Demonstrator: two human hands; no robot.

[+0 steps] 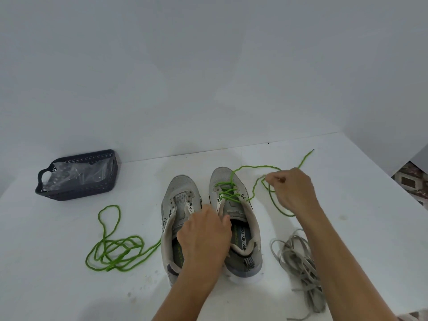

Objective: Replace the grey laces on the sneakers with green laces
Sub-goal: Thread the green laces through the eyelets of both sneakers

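right hand [292,188] pinches green lace [257,167]

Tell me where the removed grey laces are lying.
In the head view, the grey laces lie in a loose heap on the white table, right of the right sneaker and beside the right forearm.

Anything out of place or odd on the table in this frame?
Nothing damaged or spilled. The removed grey laces lie tangled right of the sneakers, and the spare green lace sprawls in loops on the left: ordinary mid-task mess.
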